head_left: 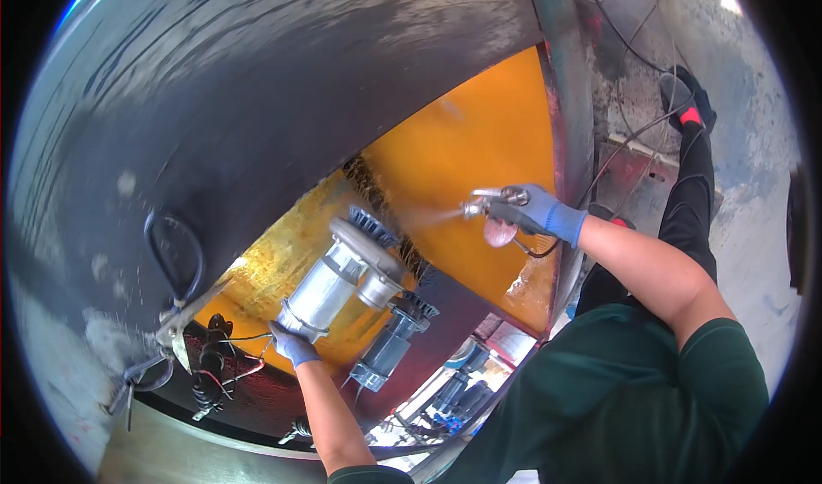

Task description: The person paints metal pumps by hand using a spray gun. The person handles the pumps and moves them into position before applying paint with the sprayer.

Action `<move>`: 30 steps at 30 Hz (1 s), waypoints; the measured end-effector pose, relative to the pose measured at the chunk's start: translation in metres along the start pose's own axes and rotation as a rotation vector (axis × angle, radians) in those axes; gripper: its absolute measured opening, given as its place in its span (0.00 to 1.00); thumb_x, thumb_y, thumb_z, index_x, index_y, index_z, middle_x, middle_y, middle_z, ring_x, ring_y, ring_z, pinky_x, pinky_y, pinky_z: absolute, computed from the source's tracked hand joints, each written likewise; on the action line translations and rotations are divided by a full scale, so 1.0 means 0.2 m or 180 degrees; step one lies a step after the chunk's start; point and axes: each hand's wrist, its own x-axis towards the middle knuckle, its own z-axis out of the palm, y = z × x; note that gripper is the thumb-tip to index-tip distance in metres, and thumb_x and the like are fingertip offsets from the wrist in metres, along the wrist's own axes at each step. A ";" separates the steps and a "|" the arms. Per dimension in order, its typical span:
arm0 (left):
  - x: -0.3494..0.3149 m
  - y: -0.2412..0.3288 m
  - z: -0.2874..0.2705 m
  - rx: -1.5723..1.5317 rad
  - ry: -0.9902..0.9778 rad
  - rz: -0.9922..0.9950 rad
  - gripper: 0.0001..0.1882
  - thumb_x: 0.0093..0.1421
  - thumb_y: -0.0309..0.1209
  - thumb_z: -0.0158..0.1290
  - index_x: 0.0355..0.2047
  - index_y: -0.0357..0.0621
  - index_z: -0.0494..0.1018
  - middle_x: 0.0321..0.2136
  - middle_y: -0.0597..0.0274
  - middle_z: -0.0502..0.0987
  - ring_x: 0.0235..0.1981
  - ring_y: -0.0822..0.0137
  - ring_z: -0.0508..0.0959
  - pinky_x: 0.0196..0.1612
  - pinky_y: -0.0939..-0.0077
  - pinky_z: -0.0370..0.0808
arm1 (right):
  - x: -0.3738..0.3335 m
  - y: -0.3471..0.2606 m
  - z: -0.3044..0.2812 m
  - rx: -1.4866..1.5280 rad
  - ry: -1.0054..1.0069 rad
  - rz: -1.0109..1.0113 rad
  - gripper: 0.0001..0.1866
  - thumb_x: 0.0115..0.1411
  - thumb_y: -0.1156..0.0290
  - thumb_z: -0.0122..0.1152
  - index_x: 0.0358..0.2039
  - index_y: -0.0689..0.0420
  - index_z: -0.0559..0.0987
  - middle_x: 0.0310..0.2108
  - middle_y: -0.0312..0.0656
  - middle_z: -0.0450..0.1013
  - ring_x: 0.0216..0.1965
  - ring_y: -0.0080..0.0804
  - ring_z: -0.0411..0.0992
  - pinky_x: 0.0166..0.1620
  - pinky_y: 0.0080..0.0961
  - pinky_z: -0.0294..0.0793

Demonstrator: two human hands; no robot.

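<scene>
In a grey-blue glove, my right hand [541, 213] is wrapped round a metal spray gun [479, 204] with a pinkish cup under it. A pale mist leaves its nozzle toward the left, where a silver cylindrical motor [320, 294] with a dark toothed gear on its far end is held up at a tilt. My gloved left hand [294, 344] grips this motor by its near end, beside thin wires. Another motor [385, 347], darker grey and also geared, hangs just to the right of it, apart from my hands.
A large dark curved wall [257, 82] fills the left and top. Behind the motors lies an orange-yellow panel [479, 142]. Scissors [177, 334] and a black cable bundle [211, 368] hang at lower left. Hoses and cords [629, 137] trail by my legs on the right.
</scene>
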 end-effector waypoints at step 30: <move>-0.06 0.17 -0.05 0.0220 -0.1184 0.0312 0.30 0.73 0.42 0.40 0.65 0.33 0.73 0.64 0.45 0.75 0.65 0.47 0.75 0.67 0.50 0.70 | -0.06 -0.23 -0.35 -0.1663 -0.0117 -0.0731 0.22 0.63 0.46 0.71 0.36 0.54 0.83 0.29 0.45 0.80 0.30 0.42 0.80 0.36 0.37 0.77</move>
